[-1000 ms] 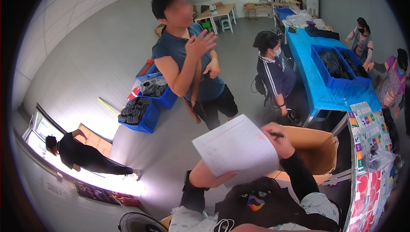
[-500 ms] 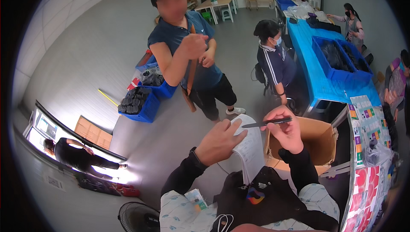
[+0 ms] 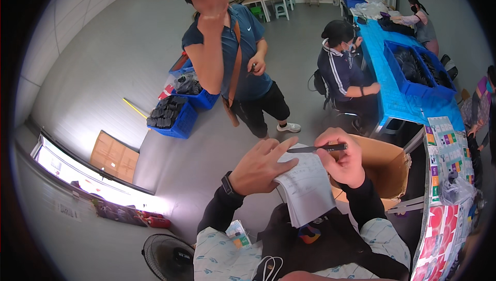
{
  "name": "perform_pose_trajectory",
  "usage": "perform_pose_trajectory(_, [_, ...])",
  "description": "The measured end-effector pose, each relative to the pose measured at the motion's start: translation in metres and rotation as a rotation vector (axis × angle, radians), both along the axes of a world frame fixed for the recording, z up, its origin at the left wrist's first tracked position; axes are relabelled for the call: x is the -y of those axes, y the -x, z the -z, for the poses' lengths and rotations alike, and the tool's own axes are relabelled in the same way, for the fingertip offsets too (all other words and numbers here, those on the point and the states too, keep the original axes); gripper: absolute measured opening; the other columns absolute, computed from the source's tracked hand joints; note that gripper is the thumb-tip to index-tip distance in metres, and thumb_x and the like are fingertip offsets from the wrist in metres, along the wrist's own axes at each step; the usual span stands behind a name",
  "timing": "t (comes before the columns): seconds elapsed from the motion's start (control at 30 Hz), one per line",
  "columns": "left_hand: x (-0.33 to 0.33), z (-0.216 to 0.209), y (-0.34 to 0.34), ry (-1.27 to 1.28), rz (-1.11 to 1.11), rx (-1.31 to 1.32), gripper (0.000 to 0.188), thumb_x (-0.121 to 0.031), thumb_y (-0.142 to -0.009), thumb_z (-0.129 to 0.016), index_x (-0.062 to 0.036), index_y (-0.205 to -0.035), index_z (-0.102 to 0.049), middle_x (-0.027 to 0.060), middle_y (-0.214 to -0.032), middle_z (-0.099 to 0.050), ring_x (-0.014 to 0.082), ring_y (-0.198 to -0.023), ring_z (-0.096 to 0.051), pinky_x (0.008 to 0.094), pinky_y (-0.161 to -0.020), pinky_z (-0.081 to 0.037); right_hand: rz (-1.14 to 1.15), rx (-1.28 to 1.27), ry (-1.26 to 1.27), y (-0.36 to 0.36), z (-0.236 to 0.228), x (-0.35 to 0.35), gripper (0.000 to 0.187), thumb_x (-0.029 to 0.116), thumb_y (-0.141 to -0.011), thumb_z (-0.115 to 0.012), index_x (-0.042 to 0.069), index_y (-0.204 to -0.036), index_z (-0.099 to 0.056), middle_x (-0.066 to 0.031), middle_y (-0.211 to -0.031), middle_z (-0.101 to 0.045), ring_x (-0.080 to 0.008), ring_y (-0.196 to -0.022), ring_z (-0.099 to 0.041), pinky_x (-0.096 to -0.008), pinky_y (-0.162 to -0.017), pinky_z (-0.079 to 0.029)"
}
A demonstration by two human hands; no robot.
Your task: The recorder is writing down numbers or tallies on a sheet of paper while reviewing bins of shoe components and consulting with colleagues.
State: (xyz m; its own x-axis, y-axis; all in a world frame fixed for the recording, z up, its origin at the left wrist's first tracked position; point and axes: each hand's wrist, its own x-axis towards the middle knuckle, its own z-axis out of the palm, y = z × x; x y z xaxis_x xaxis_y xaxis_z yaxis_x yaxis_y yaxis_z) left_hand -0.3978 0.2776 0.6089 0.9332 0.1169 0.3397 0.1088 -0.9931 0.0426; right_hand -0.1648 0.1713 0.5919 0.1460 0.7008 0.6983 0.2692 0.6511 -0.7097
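Note:
My left hand, a dark watch on its wrist, grips a pad of white paper sheets by its upper left edge. Faint handwriting shows on the top sheet, and the lower ends of the sheets hang over my lap. A black pen lies between the thumb and fingers of my right hand. Its tip points left, close to my left fingers and above the top of the pad. Part of the pad's right edge is just beside my right hand.
An open cardboard box stands beyond my right hand. A person stands facing me; another sits at the blue-covered table. Blue crates hold black items at left. A fan stands lower left.
The pad has swung flatter, showing more of its top sheet. The standing person's hand has gone up to the face. The seated person's arms have risen to the table. The figure at the doorway is gone.

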Motion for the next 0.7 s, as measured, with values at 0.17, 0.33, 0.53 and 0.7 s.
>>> perform_pose_trajectory(0.17, [0.004, -0.004, -0.001, 0.020, -0.026, -0.002, 0.071, -0.001, -0.049, -0.079, -0.0159, -0.119, -0.075, 0.0145, -0.154, -0.048, 0.0326, -0.115, -0.056, 0.0388, -0.099, -0.048, 0.016, 0.030, -0.054, -0.005, 0.002, 0.003, 0.019, -0.010, -0.079, -0.071, 0.000, -0.094, -0.066, -0.0069, -0.087, -0.068, -0.0148, -0.077, -0.068, -0.0250, -0.069, -0.051])
perform_pose_trajectory(0.33, [0.005, -0.005, -0.003, 0.032, -0.043, -0.006, 0.071, -0.002, -0.051, -0.080, -0.0169, -0.120, -0.075, 0.0141, -0.156, -0.046, 0.0337, -0.117, -0.054, 0.0387, -0.099, -0.048, -0.013, 0.052, -0.038, -0.004, 0.003, 0.006, 0.024, -0.015, -0.078, -0.064, 0.000, -0.097, -0.061, -0.0104, -0.090, -0.065, -0.0191, -0.079, -0.062, -0.0288, -0.073, -0.048])
perform_pose_trajectory(0.53, [0.002, -0.004, -0.008, 0.043, -0.019, 0.034, 0.065, -0.005, -0.054, -0.082, -0.0171, -0.118, -0.075, 0.0136, -0.157, -0.046, 0.0335, -0.116, -0.054, 0.0389, -0.100, -0.048, 0.015, 0.065, -0.087, -0.003, -0.002, 0.002, 0.024, -0.014, -0.077, -0.065, 0.000, -0.096, -0.062, -0.0096, -0.087, -0.065, -0.0182, -0.075, -0.061, -0.0284, -0.069, -0.048])
perform_pose_trajectory(0.7, [-0.002, -0.004, -0.012, 0.059, -0.015, 0.025, 0.065, -0.006, -0.055, -0.083, -0.0162, -0.118, -0.075, 0.0144, -0.158, -0.045, 0.0332, -0.116, -0.054, 0.0388, -0.100, -0.047, 0.013, 0.056, -0.057, -0.006, -0.001, -0.001, 0.023, -0.014, -0.077, -0.066, 0.000, -0.095, -0.061, -0.0093, -0.087, -0.065, -0.0175, -0.074, -0.061, -0.0278, -0.068, -0.047])
